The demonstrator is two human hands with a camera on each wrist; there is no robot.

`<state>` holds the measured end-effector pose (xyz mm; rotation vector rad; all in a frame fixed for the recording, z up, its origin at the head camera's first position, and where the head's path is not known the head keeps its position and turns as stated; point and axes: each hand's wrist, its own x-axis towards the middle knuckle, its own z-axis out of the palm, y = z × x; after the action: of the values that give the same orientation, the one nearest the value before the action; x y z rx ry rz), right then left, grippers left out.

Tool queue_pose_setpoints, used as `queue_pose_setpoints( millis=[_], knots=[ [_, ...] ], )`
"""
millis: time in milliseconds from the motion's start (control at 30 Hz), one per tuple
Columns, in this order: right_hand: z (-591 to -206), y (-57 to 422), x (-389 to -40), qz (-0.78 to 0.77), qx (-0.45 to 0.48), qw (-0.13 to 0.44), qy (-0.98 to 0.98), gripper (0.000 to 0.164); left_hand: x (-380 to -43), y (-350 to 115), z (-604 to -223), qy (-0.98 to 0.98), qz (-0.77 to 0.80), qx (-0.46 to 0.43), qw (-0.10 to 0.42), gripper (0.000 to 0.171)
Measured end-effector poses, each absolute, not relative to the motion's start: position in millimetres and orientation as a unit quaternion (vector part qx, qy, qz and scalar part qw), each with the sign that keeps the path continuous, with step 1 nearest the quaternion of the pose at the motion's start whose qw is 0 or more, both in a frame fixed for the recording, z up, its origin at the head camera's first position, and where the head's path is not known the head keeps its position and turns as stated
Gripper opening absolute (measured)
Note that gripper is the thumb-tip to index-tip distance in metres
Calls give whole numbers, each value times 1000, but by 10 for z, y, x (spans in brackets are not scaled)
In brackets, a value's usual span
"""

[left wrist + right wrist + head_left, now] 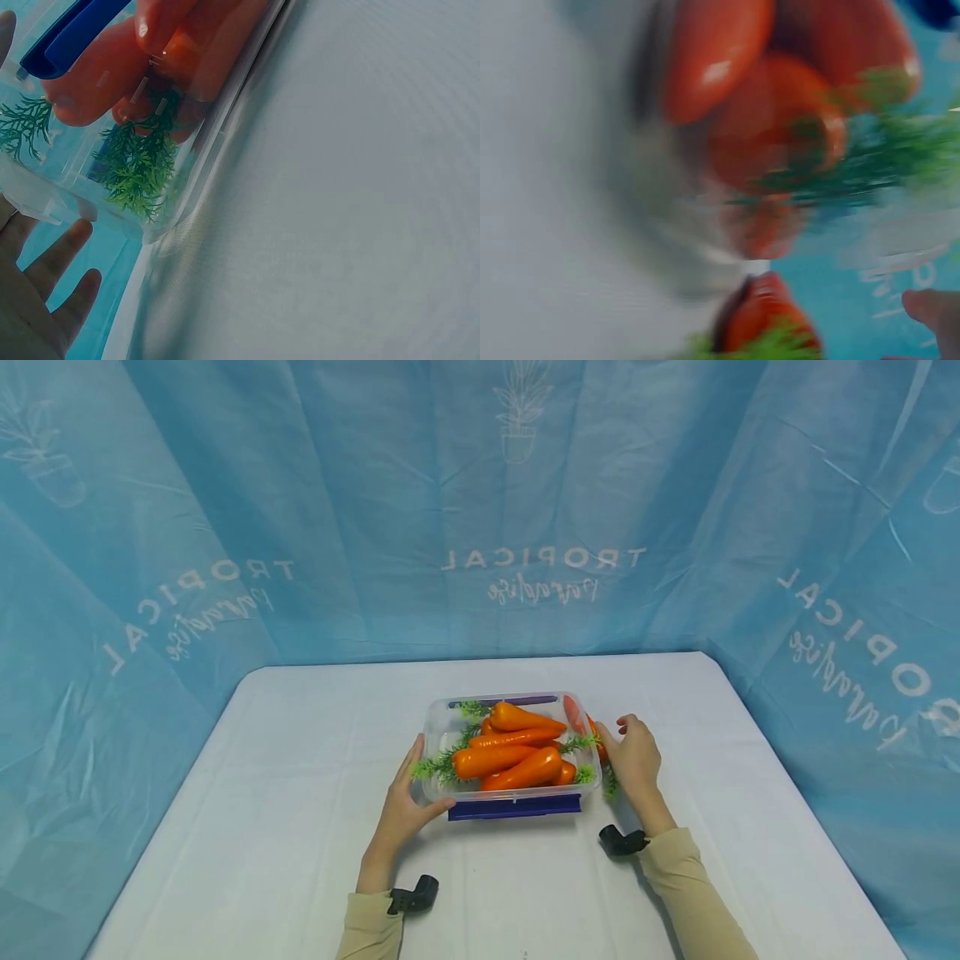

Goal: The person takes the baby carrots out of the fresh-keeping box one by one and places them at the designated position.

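Observation:
A clear plastic container [437, 727] with blue side clips stands mid-table, holding several orange toy carrots [510, 758] with green leafy tops. My left hand [405, 806] is at its left side, fingers spread along the wall and thumb by the front clip. In the left wrist view, straight fingers [64, 259] reach the container's corner. Outside the right wall lies another carrot [601, 745], leaves toward me, partly hidden by the container. My right hand [636, 758] is beside it, fingers loosely bent and nothing visible between them. Blur in the right wrist view hides any contact with that carrot [769, 319].
A white cloth covers the table [300, 827]. Blue printed curtains [390, 527] hang behind it and along both sides. Each wrist carries a black camera band, the left band [415, 895] in front of the container and the right band [622, 841] at its front right.

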<state>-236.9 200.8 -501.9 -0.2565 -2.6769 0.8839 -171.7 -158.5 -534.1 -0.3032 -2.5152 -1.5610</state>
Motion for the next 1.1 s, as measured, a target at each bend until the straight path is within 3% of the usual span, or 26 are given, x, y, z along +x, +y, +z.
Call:
queue_pose_setpoints(
  millis=[267,633,900,1100],
  knots=[
    [-4735,1937,-2302,344,-4,216,-914,36,-1716,-1595,-5354,-843,-523,-97,80,106],
    [-4594,1638,-2257,357,186,204,-892,25,-1721,-1593,-5351,-841,-523,-108,85,107],
    [-4637,1547,-2288,349,304,80,-883,30,-1711,-1596,-5367,-840,-524,-110,86,106],
    [-4659,1548,-2340,361,339,16,-869,38,-1714,-1603,-5356,-840,-524,-110,87,108]
  ],
)
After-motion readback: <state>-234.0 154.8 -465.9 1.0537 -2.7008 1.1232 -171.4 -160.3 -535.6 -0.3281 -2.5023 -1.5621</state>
